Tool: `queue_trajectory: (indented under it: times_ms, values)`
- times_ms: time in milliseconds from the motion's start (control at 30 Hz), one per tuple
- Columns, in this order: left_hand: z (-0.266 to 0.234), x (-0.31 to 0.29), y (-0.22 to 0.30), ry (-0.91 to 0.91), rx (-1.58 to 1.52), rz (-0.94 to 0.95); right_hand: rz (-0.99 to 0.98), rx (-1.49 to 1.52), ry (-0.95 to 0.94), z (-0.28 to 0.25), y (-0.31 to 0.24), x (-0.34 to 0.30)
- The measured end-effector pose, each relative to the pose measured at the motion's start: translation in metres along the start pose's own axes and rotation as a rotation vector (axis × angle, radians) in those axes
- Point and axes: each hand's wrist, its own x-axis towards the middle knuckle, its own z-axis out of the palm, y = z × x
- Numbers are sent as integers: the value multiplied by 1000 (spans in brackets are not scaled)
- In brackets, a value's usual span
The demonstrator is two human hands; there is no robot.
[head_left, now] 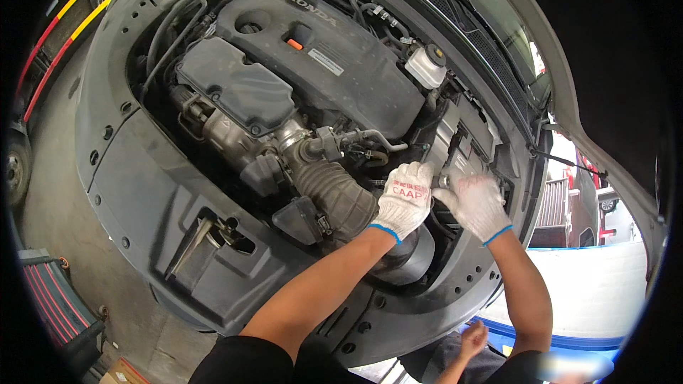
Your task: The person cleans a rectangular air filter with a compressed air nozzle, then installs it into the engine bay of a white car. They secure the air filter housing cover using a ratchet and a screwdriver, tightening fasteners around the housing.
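Observation:
My left hand [407, 200], in a white knit glove with red print and a blue cuff, is over the right side of the engine bay. Its fingers are closed, and what they hold, if anything, is hidden. Close on its right is my right hand [477, 203], gloved alike, curled with its thumb toward the left hand. A small metallic part shows by that thumb, too small to name. Both hands are beside the ribbed air intake hose [336, 195] and a dark rounded housing [409, 256]. Behind them lies a silvery bracket [442, 131].
The black engine cover [320, 50] fills the middle of the bay. A white fluid reservoir [427, 65] stands at its right. The raised hood [576, 99] hangs at the right. Another person's bare hand [473, 340] shows below. A tool cart [60, 299] stands at lower left.

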Motion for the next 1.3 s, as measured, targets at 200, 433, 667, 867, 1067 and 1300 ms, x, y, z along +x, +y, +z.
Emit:
queue_trajectory:
  times_ms: [200,433,667,867,1067,1300]
  values:
    - [-1,3,2,-109,48,-20,-237,-288,155,-2,5,-4]
    - [-1,1,-2,1,-30,-14,49,-45,-81,4,-6,-10]
    - [-4,1,2,61,-36,11,332,260,-245,-1,-16,-5]
    - [-2,2,0,-11,-83,-37,-86,-53,44,1,2,0]
    - [-1,0,1,-2,-26,-8,-158,-281,66,-4,-3,-1]
    - [-6,1,0,-8,-44,-15,90,-55,-167,1,-8,-5]
